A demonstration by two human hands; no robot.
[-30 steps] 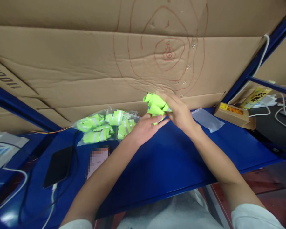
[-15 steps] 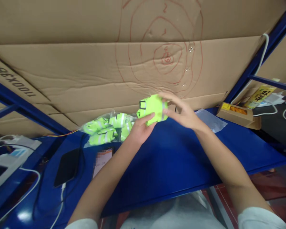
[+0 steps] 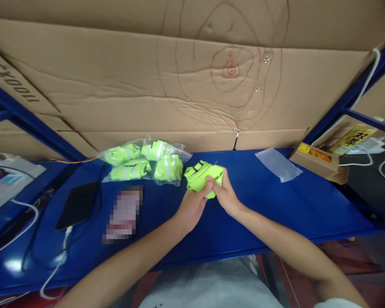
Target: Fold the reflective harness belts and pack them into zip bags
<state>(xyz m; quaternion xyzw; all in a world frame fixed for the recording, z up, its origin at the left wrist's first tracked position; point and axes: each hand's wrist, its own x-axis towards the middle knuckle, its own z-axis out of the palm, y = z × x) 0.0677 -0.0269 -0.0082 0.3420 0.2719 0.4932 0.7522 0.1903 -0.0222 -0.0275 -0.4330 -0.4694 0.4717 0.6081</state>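
Note:
Between my two hands is a folded neon-yellow reflective vest (image 3: 197, 174), a compact bundle with a dark buckle or strap piece on its upper left. My left hand (image 3: 194, 205) grips it from below, thumb on the front. Wrapped round its right side is my right hand (image 3: 226, 192), its thumb meeting the left one. Some fingers are hidden behind the bundle. Left of it on the blue table lie several similar bundles in clear bags, one bagged bundle (image 3: 168, 167) being nearest. A flat clear plastic bag (image 3: 278, 164) lies to the right.
The blue table (image 3: 244, 231) meets a cardboard wall (image 3: 115, 85) with red rings drawn on it. At left lie a black phone (image 3: 77, 205), a pixelated phone (image 3: 123, 216) and a white power strip (image 3: 16, 179). An open cardboard box (image 3: 321, 164) sits at right.
The bundle has come down and closer to me. My right hand has moved from its upper right edge to a firm hold on its right side. The camera view has shifted.

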